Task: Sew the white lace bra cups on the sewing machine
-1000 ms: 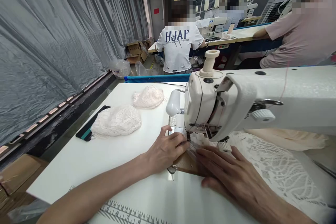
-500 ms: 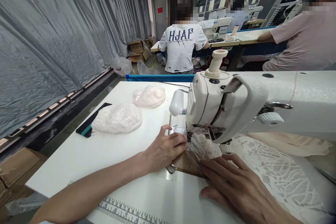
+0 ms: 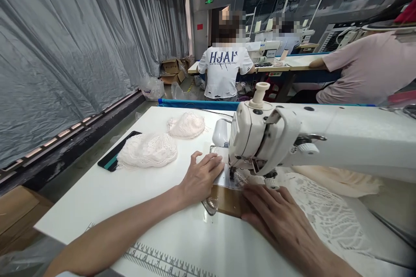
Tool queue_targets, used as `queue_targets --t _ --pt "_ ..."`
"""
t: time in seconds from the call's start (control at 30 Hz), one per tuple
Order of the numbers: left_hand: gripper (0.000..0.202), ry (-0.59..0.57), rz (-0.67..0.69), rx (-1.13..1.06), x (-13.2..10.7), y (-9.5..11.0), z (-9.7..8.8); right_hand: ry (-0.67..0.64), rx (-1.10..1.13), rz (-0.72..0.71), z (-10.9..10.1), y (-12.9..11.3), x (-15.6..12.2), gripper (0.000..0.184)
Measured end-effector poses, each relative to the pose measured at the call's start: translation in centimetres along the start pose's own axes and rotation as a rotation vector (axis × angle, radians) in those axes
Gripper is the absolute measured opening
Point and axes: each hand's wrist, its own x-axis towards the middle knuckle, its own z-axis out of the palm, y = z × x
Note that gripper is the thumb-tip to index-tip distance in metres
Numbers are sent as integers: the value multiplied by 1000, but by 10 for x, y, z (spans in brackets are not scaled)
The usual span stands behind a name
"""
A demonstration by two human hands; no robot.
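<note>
A white sewing machine (image 3: 251, 138) stands before me, with a lace piece (image 3: 241, 177) partly hidden under its needle area. My left hand (image 3: 202, 176) rests on the metal plate left of the presser foot, fingers stretched out and holding nothing. At the right of the foot, my right hand (image 3: 279, 214) has its fingers together on the lace piece, pressing it at the near edge; the thumb is mostly hidden. Wide white lace fabric (image 3: 331, 212) lies beneath the machine arm, beyond my right hand.
Two pale lace cups, one nearer (image 3: 147, 150) and one farther (image 3: 186, 125), lie on the white table (image 3: 162, 229). The nearer covers part of a dark flat object (image 3: 108, 162). A printed ruler scale (image 3: 162, 262) runs along the front. Co-workers (image 3: 222, 71) sit beyond.
My left hand has drawn slightly away from the needle and off the lace. The right hand has shifted a little left, its thumb tucked in. The camera view has tilted up.
</note>
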Motion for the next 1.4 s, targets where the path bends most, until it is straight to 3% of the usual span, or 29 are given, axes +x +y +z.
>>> queue_targets --t 0.1,0.23,0.37,0.43,0.5,0.57,0.63,0.73,0.8,0.87,0.9,1.0,1.03,1.1,1.2,1.33,1.4 --pt "46 31 -15 -23 -1 -1 1 23 -161 45 8 1 0 45" --pt "40 43 -16 -61 -5 4 -9 -20 -110 92 6 2 7 31" --pt "48 -88 -16 -316 -17 23 -35 -213 440 131 -33 -4 14 27" --pt "51 -170 -115 -573 -24 37 -49 -345 759 231 -58 -6 14 25" --pt "37 -238 -300 -915 -30 50 -61 -403 911 237 -75 -2 7 27" --pt "29 -294 -485 -1273 -37 61 -74 -386 861 215 -78 8 -8 30" --pt "28 -318 -597 -1534 -45 70 -87 -311 656 234 -70 24 -29 30" --pt "24 -335 -662 -1678 -59 80 -105 -188 293 185 -58 46 -57 25" --pt "22 -415 -650 -1680 -68 86 -113 -89 90 117 -60 45 -66 24" --pt "25 -533 -595 -1633 -75 93 -116 -29 57 116 -69 22 -66 27" --pt "29 -583 -556 -1600 -78 97 -116 -58 160 122 -76 2 -63 31" --pt "34 -659 -457 -1482 -86 110 -114 -328 587 176 -91 -65 -51 70" --pt "33 -667 -447 -1449 -89 113 -114 -411 705 182 -94 -84 -46 70" --pt "31 -664 -456 -1408 -99 121 -113 -557 923 283 -94 -111 -40 51" --pt "31 -557 -559 -1490 -118 133 -105 -716 1169 457 -89 -126 -44 32" --pt "37 -492 -826 -1709 -142 151 -85 -742 1367 569 -83 -132 -61 34" --pt "37 -485 -883 -1726 -147 157 -78 -762 1470 618 -84 -135 -70 35"
